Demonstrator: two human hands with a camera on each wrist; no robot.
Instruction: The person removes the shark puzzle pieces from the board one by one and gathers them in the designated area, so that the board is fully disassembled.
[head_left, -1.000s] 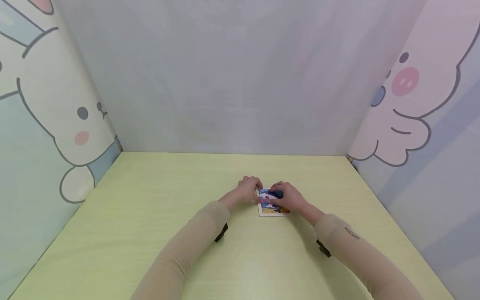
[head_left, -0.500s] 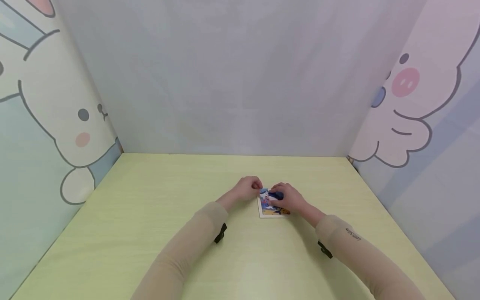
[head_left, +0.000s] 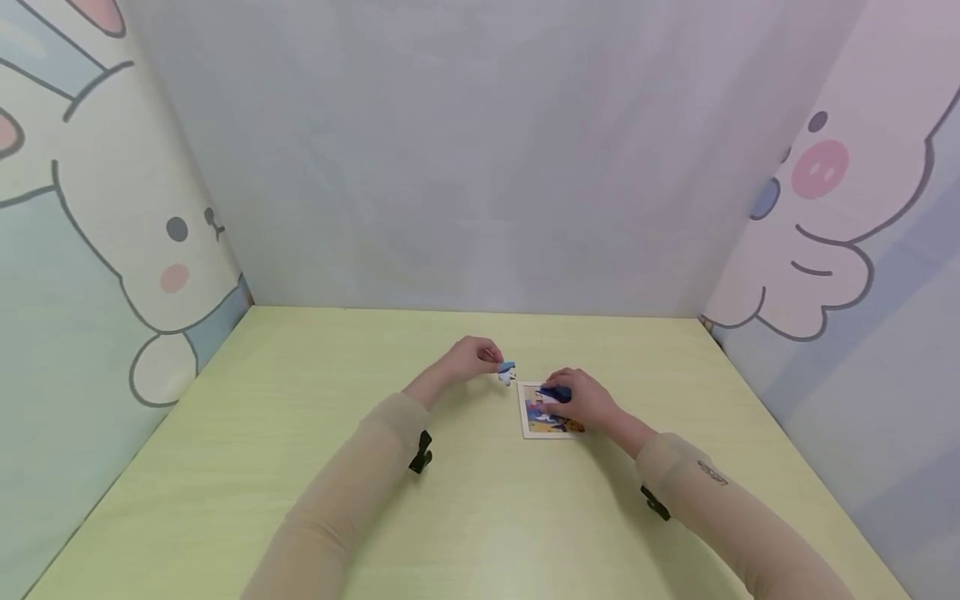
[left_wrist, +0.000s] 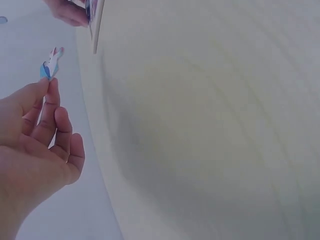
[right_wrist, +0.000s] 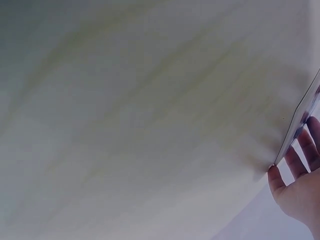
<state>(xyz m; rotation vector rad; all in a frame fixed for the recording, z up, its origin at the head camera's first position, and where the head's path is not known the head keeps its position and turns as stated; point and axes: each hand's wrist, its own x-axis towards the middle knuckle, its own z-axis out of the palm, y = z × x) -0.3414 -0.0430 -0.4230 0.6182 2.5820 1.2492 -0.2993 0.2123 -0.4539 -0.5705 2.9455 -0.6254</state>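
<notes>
A small jigsaw puzzle piece point(head_left: 507, 374), white and blue, is pinched between the thumb and forefinger of my left hand point(head_left: 469, 360). In the left wrist view the puzzle piece point(left_wrist: 50, 65) stands up from the fingertips, and the other fingers are loosely bent. To the right lies a white-framed jigsaw puzzle point(head_left: 549, 435) with a colourful cartoon picture; a bare, pale patch shows at its upper left corner. My right hand point(head_left: 591, 402) rests its fingertips on the puzzle and covers its right side. In the right wrist view the fingers point(right_wrist: 296, 162) meet the board.
The pale yellow-green table point(head_left: 465, 517) extends around the puzzle on all sides. A plain pale curtain point(head_left: 472, 167) hangs behind it, with cartoon-printed panels to the left point(head_left: 150, 283) and right point(head_left: 900, 350).
My left hand has lifted a puzzle piece out of the board's upper left corner and moved left with it. My right hand has stayed on the puzzle.
</notes>
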